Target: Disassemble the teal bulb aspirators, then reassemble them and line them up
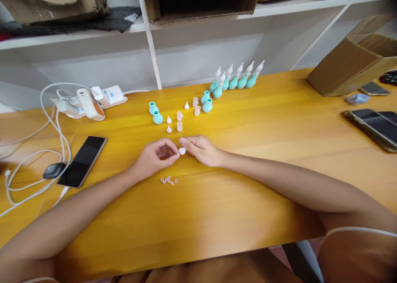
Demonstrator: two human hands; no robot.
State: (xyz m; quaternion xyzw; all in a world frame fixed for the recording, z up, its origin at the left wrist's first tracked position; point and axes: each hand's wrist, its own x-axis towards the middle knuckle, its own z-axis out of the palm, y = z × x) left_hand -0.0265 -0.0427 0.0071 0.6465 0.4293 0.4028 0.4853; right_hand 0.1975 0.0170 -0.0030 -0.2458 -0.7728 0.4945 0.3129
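Observation:
My left hand (156, 156) and my right hand (201, 149) meet at the middle of the yellow wooden table (248, 184). Both pinch a small white cone-shaped tip (182, 151) between their fingertips. The left hand's fingers are curled, with something small and pinkish inside that I cannot make out. Just in front of the hands lie several tiny clear pink rings (169, 180). Behind the hands stand loose teal bulbs (157, 117), white tips (169, 129) and clear pink caps (179, 126). A row of assembled teal bulbs with white tips (237, 78) stands at the back.
A black phone (82, 161) and a dark oval device (53, 170) lie at the left among white cables. A white power strip (107, 96) sits at the back left. A cardboard box (350, 64) and more phones (374, 126) are at the right. Shelves rise behind.

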